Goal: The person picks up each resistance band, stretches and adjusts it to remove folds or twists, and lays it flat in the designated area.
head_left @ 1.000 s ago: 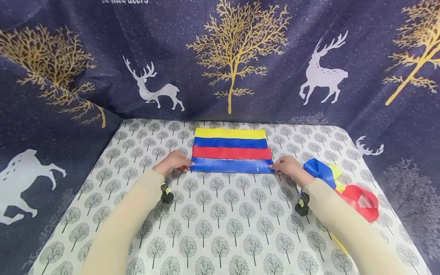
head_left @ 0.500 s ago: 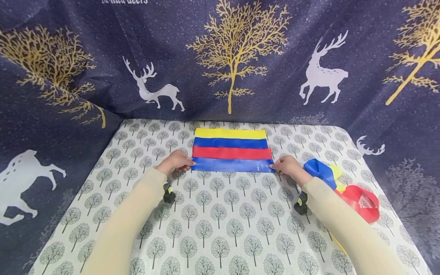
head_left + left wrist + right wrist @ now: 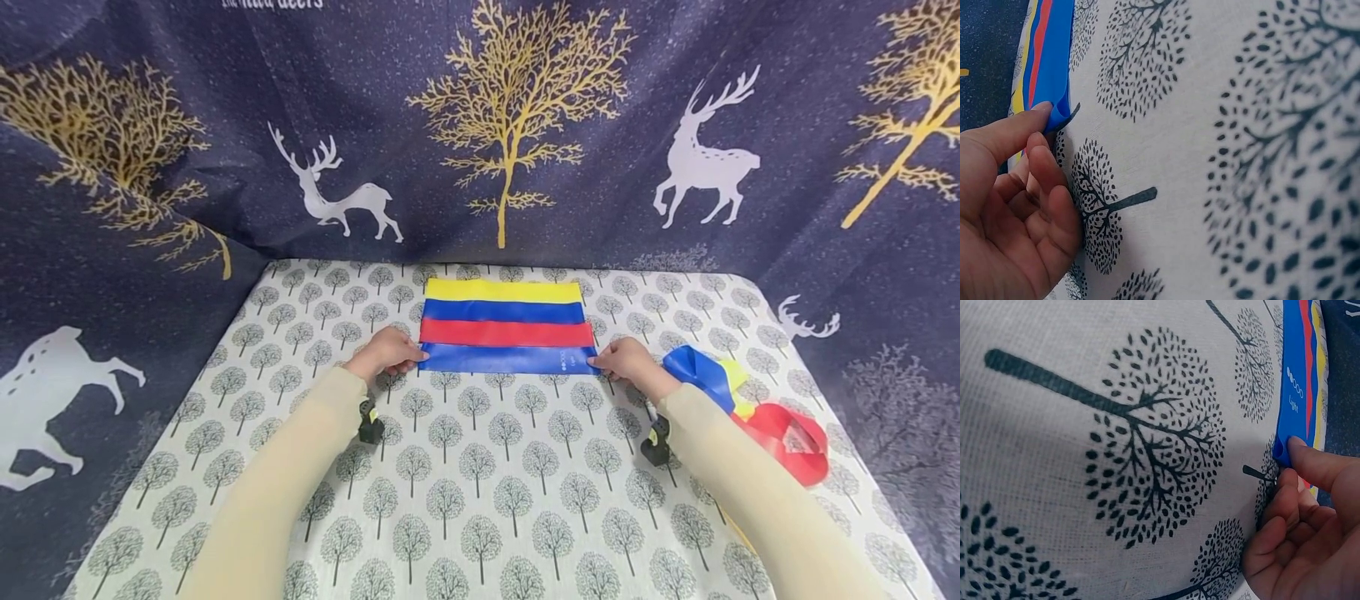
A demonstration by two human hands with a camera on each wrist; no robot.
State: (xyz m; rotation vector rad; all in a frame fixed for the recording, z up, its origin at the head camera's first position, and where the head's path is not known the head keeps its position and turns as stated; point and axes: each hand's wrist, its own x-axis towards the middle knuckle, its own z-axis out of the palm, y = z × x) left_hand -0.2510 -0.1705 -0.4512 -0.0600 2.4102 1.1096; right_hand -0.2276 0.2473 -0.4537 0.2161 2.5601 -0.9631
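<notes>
A flat blue resistance band (image 3: 495,359) lies stretched lengthwise as the nearest of a set of parallel strips. My left hand (image 3: 390,350) pinches its left end between thumb and fingers. At the other end my right hand (image 3: 627,362) pinches the band the same way. In the right wrist view, white circles and the word "Light" are printed on the blue band (image 3: 1294,381). The left wrist view shows its folded loop end (image 3: 1057,112) under the thumb. Directly beyond lie a red band (image 3: 506,333), another blue band (image 3: 502,312) and a yellow band (image 3: 502,291).
To the right, partly behind my right sleeve, sit loose curled bands: a blue one (image 3: 697,375), a red one (image 3: 787,442) and a yellow one (image 3: 735,375). The tree-print tablecloth (image 3: 480,500) covers the table. A dark deer-print curtain (image 3: 570,217) hangs at its back.
The nearest blue band has shifted slightly away from me, closer to the red one, and its print has turned a little. My left hand has moved slightly right.
</notes>
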